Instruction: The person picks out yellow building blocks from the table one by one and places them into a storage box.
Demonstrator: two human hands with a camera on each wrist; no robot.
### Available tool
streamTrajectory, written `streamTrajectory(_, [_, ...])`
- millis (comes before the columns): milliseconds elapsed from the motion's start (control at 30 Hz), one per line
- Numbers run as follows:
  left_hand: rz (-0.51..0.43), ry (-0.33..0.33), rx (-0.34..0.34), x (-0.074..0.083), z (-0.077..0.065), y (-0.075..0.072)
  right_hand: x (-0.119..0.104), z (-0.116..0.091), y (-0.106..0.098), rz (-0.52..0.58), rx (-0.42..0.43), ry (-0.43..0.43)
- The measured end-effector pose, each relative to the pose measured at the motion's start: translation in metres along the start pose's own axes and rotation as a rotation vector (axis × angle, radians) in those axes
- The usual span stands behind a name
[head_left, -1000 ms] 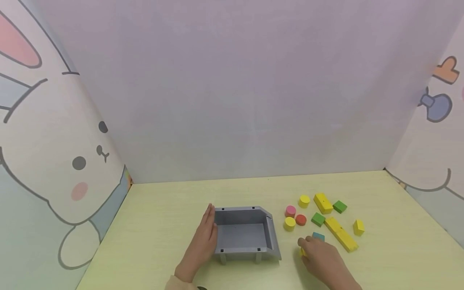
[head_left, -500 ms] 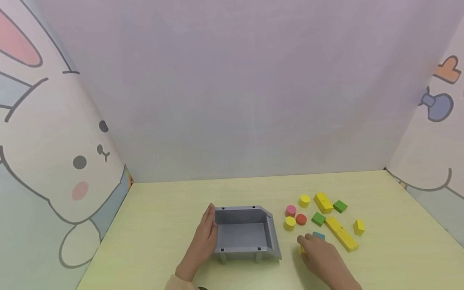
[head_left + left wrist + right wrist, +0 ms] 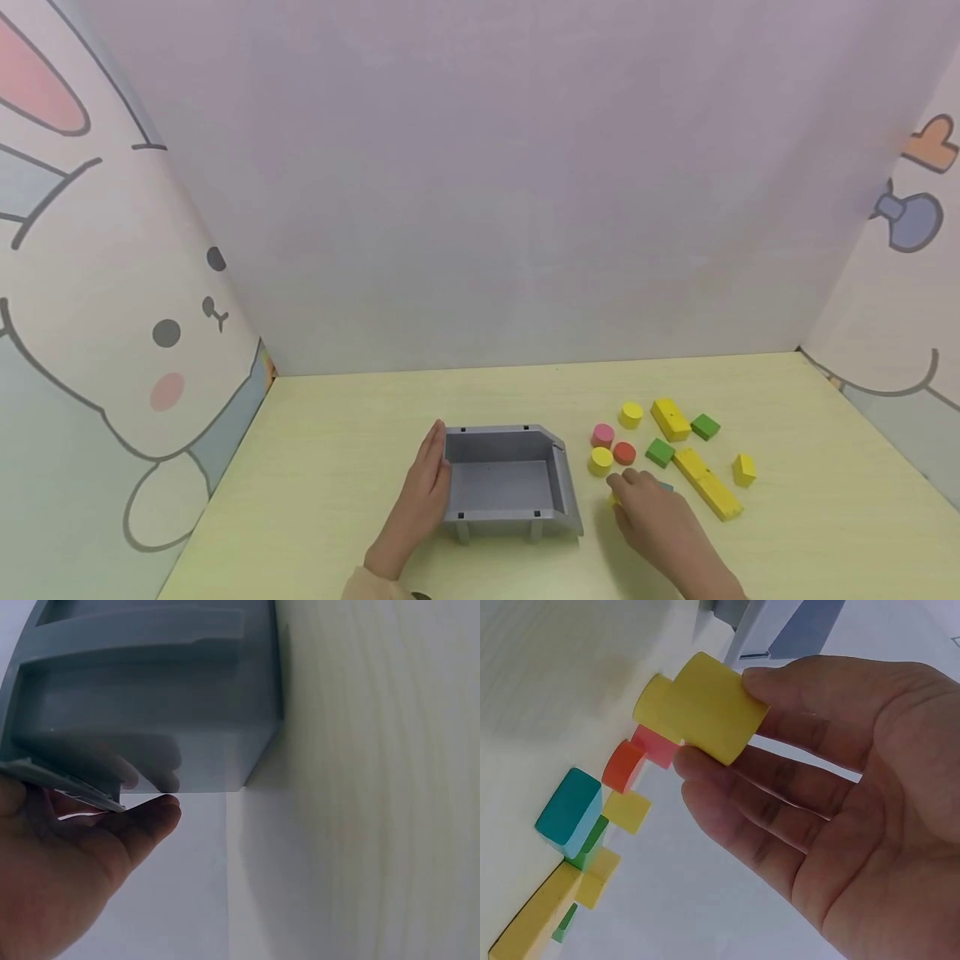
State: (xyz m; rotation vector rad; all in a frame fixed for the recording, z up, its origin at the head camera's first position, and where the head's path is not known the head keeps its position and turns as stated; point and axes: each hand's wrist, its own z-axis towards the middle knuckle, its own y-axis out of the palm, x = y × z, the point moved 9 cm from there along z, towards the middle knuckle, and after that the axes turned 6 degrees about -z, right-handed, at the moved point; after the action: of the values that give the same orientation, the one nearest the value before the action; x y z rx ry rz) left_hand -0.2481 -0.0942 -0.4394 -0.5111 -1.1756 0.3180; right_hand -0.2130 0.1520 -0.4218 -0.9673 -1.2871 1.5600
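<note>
A grey plastic bin [image 3: 498,516] stands on the table, with its sloped lip facing right. My left hand [image 3: 422,497] lies along the bin's left side with its fingers straight; the left wrist view has the thumb touching the wall below the rim. Over to the right, my right hand [image 3: 662,521] pinches a yellow cylinder block [image 3: 718,709] between thumb and fingertips. The head view mostly hides that block behind the fingers. A teal block [image 3: 570,810] lies near this hand, partly covered by it in the head view.
Beyond the right hand lie another yellow cylinder [image 3: 601,462], a pink cylinder [image 3: 603,435], a red disc [image 3: 624,453], green blocks [image 3: 661,452], a long yellow bar [image 3: 707,485] and several further yellow blocks. A pale wall [image 3: 525,208] closes off the table's back.
My right hand has shifted slightly away from me and to the left, holding the yellow cylinder block. The left hand and the bin stay put.
</note>
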Motion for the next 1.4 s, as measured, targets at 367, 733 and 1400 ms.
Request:
streamTrajectory(367, [-0.019, -0.006, 0.009, -0.002, 0.000, 0.001, -0.013, 0.010, -0.019, -0.019, 0.146, -0.048])
streamTrajectory(733, [-0.032, -0.007, 0.010, -0.004, 0.001, 0.001, -0.030, 0.022, -0.032, -0.009, 0.181, -0.078])
streamTrajectory(1400, [-0.033, -0.014, 0.011, -0.004, 0.000, 0.001, -0.054, 0.039, -0.029, 0.030, 0.183, -0.118])
